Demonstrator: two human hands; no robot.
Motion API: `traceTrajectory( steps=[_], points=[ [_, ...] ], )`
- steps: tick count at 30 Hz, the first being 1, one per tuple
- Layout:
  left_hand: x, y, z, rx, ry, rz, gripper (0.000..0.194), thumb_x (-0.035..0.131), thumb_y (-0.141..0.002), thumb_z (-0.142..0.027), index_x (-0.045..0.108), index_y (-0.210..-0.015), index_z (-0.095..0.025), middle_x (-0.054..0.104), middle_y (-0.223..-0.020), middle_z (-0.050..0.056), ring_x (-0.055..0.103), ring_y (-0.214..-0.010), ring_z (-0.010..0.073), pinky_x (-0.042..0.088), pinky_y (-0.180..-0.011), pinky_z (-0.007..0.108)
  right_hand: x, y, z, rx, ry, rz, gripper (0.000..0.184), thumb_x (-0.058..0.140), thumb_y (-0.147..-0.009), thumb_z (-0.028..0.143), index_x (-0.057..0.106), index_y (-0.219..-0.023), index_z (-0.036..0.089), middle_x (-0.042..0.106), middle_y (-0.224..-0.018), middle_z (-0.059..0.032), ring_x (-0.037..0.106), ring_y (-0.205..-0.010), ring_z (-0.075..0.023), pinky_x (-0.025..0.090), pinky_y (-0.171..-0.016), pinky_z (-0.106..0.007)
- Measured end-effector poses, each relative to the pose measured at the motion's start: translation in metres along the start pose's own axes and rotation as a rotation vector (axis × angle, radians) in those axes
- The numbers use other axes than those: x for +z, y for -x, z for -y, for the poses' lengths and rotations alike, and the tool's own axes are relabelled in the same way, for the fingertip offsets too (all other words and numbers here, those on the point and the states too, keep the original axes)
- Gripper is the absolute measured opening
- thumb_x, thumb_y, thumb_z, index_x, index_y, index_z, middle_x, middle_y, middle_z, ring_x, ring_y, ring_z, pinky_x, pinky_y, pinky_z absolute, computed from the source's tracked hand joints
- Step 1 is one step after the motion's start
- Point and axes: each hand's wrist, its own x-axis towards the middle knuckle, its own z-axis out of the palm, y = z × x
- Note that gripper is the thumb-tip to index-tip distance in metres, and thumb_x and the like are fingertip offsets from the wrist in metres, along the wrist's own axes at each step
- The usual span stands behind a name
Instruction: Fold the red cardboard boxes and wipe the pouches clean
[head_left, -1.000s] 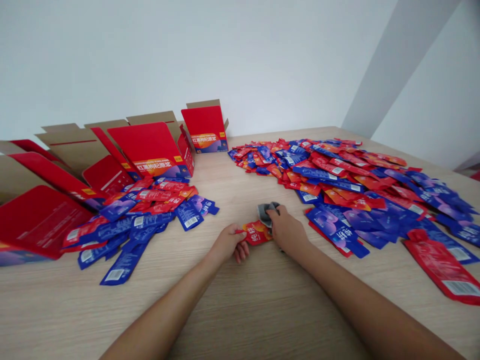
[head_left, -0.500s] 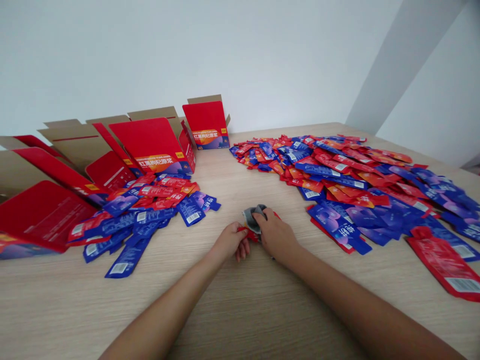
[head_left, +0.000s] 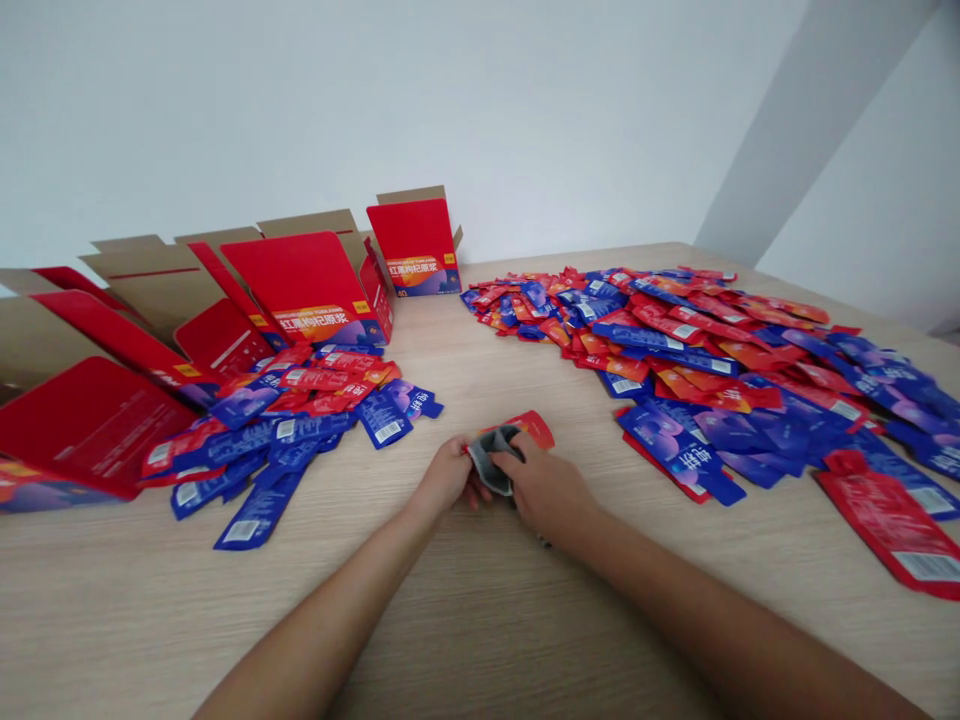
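Observation:
My left hand (head_left: 448, 477) pinches one end of a red and orange sachet (head_left: 535, 428) just above the table. A grey cloth (head_left: 489, 468) is gripped in my right hand (head_left: 553, 492), bunched over the sachet close to my left fingers. The sachet's far end sticks out behind the cloth and my right hand; its middle is covered. Left of my hands lies a small heap of red and blue sachets (head_left: 300, 432). A much larger pile of sachets (head_left: 675, 335) spreads out to the right.
Open red cardboard boxes (head_left: 300, 275) with raised flaps stand along the left. Another red box (head_left: 412, 240) stands farther back by the wall. One red sachet (head_left: 889, 515) lies near the right edge of the wooden table (head_left: 480, 620).
The grey cloth in my right hand has moved left along the sachet to my left fingers. The sachet's far end now shows beyond the cloth. The view has shifted slightly.

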Motion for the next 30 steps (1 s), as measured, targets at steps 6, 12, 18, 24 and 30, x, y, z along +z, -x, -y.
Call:
traceTrajectory(
  steps=[6,12,18,24,30],
  points=[
    [-0.003,0.003,-0.002,-0.044,0.045,0.025,0.017,0.052,-0.077,-0.032,0.044,-0.077,-0.017,0.06,-0.047,0.001,0.051,-0.033,0.0104,0.033,-0.03,0.016,-0.013,-0.01,-0.052,0.352,0.084,-0.069,0.036,0.039,-0.084,0.017,0.06,-0.113,0.025,0.051,-0.113,-0.0086,0.06,-0.076,-0.0186,0.044,-0.06,-0.028],
    [-0.001,0.01,0.001,0.269,-0.02,-0.083,0.033,0.052,-0.078,-0.031,0.058,-0.104,-0.013,0.061,-0.068,0.001,0.056,-0.05,0.0099,0.045,-0.046,0.021,0.001,-0.014,-0.094,0.384,-0.234,-0.402,0.042,0.038,-0.08,0.012,0.057,-0.115,0.022,0.057,-0.111,-0.006,0.055,-0.099,-0.0195,0.044,-0.085,-0.032],
    [-0.005,0.005,0.001,0.367,-0.19,-0.081,0.041,0.049,-0.064,-0.004,0.066,-0.1,-0.016,0.061,-0.075,0.001,0.054,-0.064,0.0099,0.045,-0.06,0.021,0.005,-0.017,-0.097,0.325,-0.413,-0.523,0.041,0.038,-0.077,0.012,0.057,-0.112,0.018,0.058,-0.107,-0.0077,0.052,-0.105,-0.0199,0.041,-0.092,-0.035],
    [-0.006,-0.008,0.003,0.224,-0.093,-0.069,0.014,0.059,-0.065,-0.022,0.053,-0.076,-0.016,0.047,-0.049,-0.007,0.04,-0.039,0.0061,0.03,-0.038,0.017,0.0,-0.005,-0.029,0.087,-0.226,-0.298,0.047,0.041,-0.079,0.011,0.051,-0.124,0.024,0.048,-0.121,-0.009,0.055,-0.097,-0.0192,0.046,-0.082,-0.031],
    [-0.011,-0.011,-0.001,0.128,-0.031,0.059,0.029,0.065,-0.056,-0.018,0.045,-0.078,-0.018,0.048,-0.049,-0.009,0.037,-0.034,0.0034,0.02,-0.035,0.015,-0.003,-0.011,-0.012,0.103,0.056,0.004,0.047,0.04,-0.084,0.015,0.048,-0.128,0.027,0.046,-0.128,-0.0102,0.056,-0.097,-0.0214,0.047,-0.074,-0.029]
  ],
)
